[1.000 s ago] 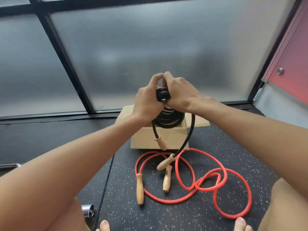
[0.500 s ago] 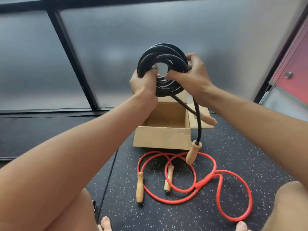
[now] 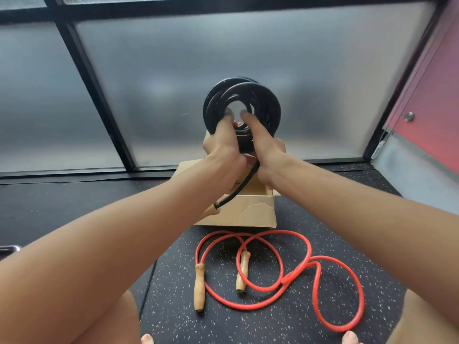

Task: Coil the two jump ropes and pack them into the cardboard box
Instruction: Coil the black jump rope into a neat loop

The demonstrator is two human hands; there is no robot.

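Observation:
The black jump rope [image 3: 267, 100] is wound into a tight coil and held up in the air above the open cardboard box [image 3: 250, 211]. My left hand [image 3: 221, 142] grips the coil's lower part with its thumb through the ring. My right hand [image 3: 263, 142] holds the coil from the right, thumb reaching into the ring too. A loose black end runs down to a wooden handle [image 3: 211, 210] that hangs beside the box front. The red jump rope [image 3: 309, 256] lies uncoiled on the floor in front of the box, its two wooden handles [image 3: 199, 286] side by side.
The floor is black speckled rubber matting [image 3: 298, 324]. A frosted glass wall with black frames [image 3: 99, 95] stands just behind the box, and a red door [image 3: 427, 115] is at the right. My knees and toes frame the bottom edge. A metal object [image 3: 8, 249] peeks in at the left.
The black coil went from low over the box to held high, turned to face me. The dangling handle has swung from the right side of the box to its left front.

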